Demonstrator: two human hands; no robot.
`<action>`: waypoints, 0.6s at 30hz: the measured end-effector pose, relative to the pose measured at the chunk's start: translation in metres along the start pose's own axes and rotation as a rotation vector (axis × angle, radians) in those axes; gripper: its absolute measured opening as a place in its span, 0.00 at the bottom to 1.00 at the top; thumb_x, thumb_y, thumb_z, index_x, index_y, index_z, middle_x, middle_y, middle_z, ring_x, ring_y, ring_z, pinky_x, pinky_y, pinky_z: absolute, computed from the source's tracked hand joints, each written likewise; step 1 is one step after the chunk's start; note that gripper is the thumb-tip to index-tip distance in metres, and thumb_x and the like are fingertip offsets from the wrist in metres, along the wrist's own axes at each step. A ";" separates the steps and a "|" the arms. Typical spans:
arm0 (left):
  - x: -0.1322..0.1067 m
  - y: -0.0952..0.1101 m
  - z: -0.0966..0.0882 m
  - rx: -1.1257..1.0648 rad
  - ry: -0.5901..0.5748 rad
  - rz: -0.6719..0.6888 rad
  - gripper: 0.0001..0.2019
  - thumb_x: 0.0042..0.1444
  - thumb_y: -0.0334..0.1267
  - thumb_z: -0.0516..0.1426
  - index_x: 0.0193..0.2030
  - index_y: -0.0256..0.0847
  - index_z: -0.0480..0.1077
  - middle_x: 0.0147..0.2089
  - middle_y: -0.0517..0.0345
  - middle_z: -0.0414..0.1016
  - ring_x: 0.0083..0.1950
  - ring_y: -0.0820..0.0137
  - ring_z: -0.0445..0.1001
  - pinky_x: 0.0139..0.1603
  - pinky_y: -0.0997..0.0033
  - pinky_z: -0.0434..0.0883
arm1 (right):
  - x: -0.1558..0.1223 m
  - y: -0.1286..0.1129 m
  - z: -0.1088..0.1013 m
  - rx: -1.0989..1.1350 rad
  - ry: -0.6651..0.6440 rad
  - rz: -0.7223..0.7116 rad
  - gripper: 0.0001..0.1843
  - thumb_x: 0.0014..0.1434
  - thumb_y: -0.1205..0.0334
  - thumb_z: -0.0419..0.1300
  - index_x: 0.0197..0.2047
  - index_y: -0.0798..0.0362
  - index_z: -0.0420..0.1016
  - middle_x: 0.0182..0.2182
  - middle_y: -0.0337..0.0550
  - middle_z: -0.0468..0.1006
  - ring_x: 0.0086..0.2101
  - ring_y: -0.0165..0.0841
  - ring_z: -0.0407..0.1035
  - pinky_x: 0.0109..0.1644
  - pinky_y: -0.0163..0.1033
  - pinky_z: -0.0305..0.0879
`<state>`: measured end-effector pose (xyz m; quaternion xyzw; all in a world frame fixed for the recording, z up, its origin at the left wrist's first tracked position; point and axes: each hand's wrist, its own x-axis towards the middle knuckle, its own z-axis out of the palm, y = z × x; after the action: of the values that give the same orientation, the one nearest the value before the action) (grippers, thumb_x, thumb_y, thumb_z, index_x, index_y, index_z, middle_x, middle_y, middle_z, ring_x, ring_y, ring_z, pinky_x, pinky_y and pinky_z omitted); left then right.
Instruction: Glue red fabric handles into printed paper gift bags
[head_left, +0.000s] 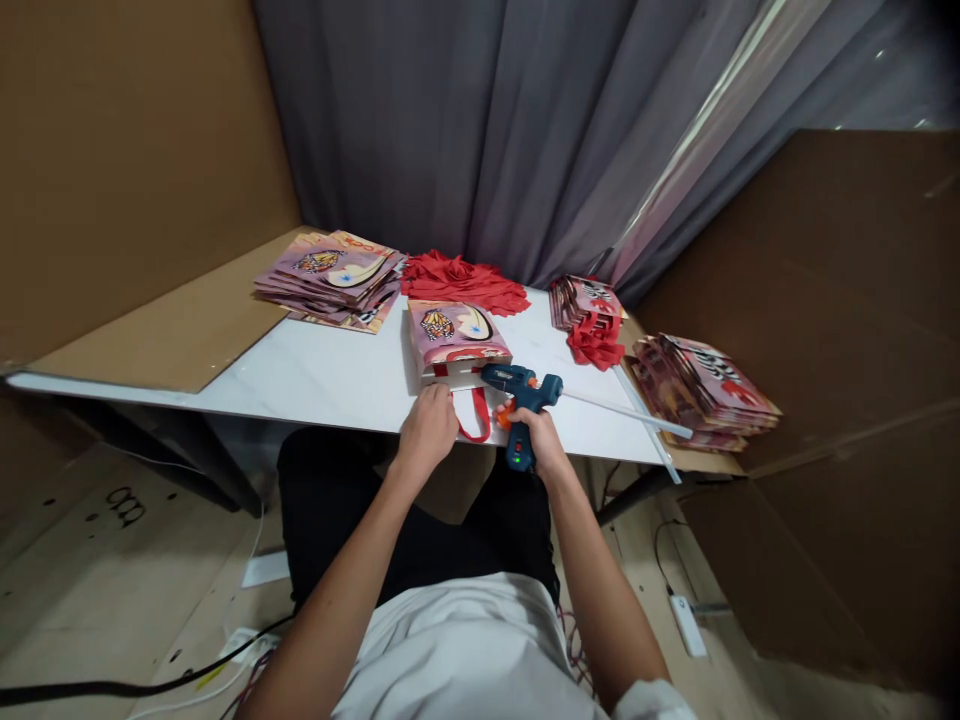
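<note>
A printed paper gift bag [459, 330] with a butterfly picture lies flat on the table, its mouth facing me. My left hand [431, 418] is closed at the near edge of that mouth, fingers bent over the paper; the fingertips are partly hidden. A red ribbon handle [481, 415] loops out from the mouth between my hands. My right hand [541, 440] grips a dark blue cordless glue gun [519, 385] with an orange trigger and a lit green light. Its nozzle points left, at the bag's mouth. A long pale glue stick [630, 410] extends from the gun's rear.
Flat printed bags [330, 275] are stacked at the back left, beside a heap of red ribbons [465, 283]. Bags with ribbon handles [589, 305] stand at the back right; another bag stack [705, 385] sits right. Cardboard walls [810, 300] flank the white table [337, 365].
</note>
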<state>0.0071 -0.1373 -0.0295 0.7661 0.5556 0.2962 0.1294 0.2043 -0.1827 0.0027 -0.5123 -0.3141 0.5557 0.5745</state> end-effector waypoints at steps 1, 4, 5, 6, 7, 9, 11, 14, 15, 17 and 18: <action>0.000 0.003 -0.001 0.018 -0.001 -0.004 0.16 0.75 0.32 0.44 0.51 0.38 0.73 0.52 0.38 0.79 0.59 0.50 0.78 0.63 0.51 0.76 | 0.000 0.002 0.001 -0.002 0.016 -0.013 0.14 0.41 0.60 0.69 0.35 0.51 0.81 0.34 0.43 0.85 0.39 0.40 0.80 0.46 0.40 0.74; 0.006 0.010 -0.003 0.075 -0.015 -0.013 0.16 0.75 0.32 0.45 0.51 0.37 0.74 0.52 0.34 0.79 0.59 0.46 0.78 0.63 0.48 0.76 | 0.000 0.006 0.002 0.004 0.048 -0.033 0.14 0.42 0.60 0.69 0.36 0.52 0.82 0.35 0.42 0.86 0.40 0.39 0.80 0.48 0.40 0.74; 0.011 0.013 -0.002 0.092 -0.021 -0.016 0.16 0.74 0.32 0.46 0.52 0.35 0.75 0.53 0.32 0.79 0.60 0.44 0.78 0.63 0.46 0.76 | 0.001 0.007 0.002 0.010 0.050 -0.030 0.14 0.43 0.60 0.69 0.36 0.52 0.82 0.36 0.42 0.86 0.41 0.39 0.80 0.49 0.39 0.73; 0.018 0.015 -0.001 0.108 -0.026 -0.020 0.16 0.72 0.31 0.47 0.52 0.33 0.76 0.54 0.29 0.79 0.61 0.42 0.78 0.63 0.44 0.76 | 0.001 0.008 0.001 0.017 0.050 -0.022 0.14 0.43 0.60 0.70 0.36 0.52 0.82 0.36 0.42 0.86 0.41 0.38 0.80 0.49 0.39 0.73; 0.026 0.017 0.001 0.119 -0.033 -0.024 0.16 0.70 0.29 0.48 0.53 0.31 0.76 0.55 0.27 0.79 0.61 0.40 0.78 0.63 0.43 0.75 | 0.002 0.009 0.000 0.023 0.048 -0.009 0.14 0.43 0.61 0.70 0.36 0.52 0.82 0.37 0.42 0.86 0.41 0.38 0.79 0.49 0.38 0.72; 0.047 0.021 0.008 0.126 -0.053 -0.030 0.17 0.66 0.24 0.49 0.53 0.29 0.78 0.54 0.25 0.80 0.59 0.40 0.80 0.62 0.44 0.77 | 0.004 0.010 -0.001 0.032 0.047 0.021 0.14 0.43 0.61 0.70 0.36 0.52 0.82 0.36 0.42 0.86 0.40 0.37 0.79 0.48 0.38 0.72; 0.069 0.024 0.016 0.110 -0.075 -0.031 0.18 0.64 0.22 0.50 0.51 0.30 0.79 0.49 0.28 0.82 0.54 0.43 0.83 0.58 0.47 0.78 | 0.005 0.010 -0.001 0.035 0.051 0.037 0.14 0.43 0.60 0.70 0.36 0.52 0.82 0.36 0.42 0.86 0.40 0.37 0.78 0.47 0.38 0.71; 0.096 0.025 0.026 0.063 -0.068 -0.016 0.18 0.65 0.22 0.50 0.52 0.34 0.80 0.49 0.32 0.85 0.53 0.46 0.85 0.59 0.50 0.79 | 0.006 0.012 0.000 0.054 0.060 0.032 0.14 0.42 0.60 0.70 0.36 0.52 0.82 0.36 0.42 0.85 0.39 0.37 0.78 0.46 0.38 0.71; 0.101 0.025 0.028 0.045 -0.054 -0.008 0.19 0.65 0.23 0.51 0.54 0.36 0.80 0.51 0.33 0.85 0.55 0.47 0.85 0.61 0.50 0.78 | 0.007 0.013 0.001 0.066 0.066 0.030 0.14 0.42 0.60 0.70 0.36 0.52 0.82 0.35 0.41 0.85 0.38 0.36 0.78 0.46 0.38 0.71; 0.108 0.023 0.032 0.006 -0.018 0.003 0.19 0.67 0.24 0.51 0.56 0.38 0.79 0.55 0.34 0.85 0.58 0.48 0.84 0.63 0.50 0.77 | 0.007 0.015 0.002 0.083 0.075 0.029 0.14 0.42 0.60 0.70 0.35 0.52 0.82 0.34 0.41 0.84 0.37 0.35 0.77 0.46 0.38 0.71; 0.109 0.022 0.033 -0.014 0.002 0.006 0.18 0.67 0.25 0.51 0.56 0.39 0.79 0.54 0.35 0.85 0.58 0.48 0.84 0.63 0.51 0.77 | 0.007 0.016 0.002 0.086 0.078 0.024 0.14 0.43 0.60 0.70 0.36 0.52 0.81 0.34 0.40 0.84 0.37 0.35 0.77 0.46 0.38 0.72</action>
<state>0.0666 -0.0393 -0.0101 0.7666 0.5512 0.3013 0.1334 0.1985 -0.1778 -0.0133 -0.5124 -0.2610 0.5552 0.6009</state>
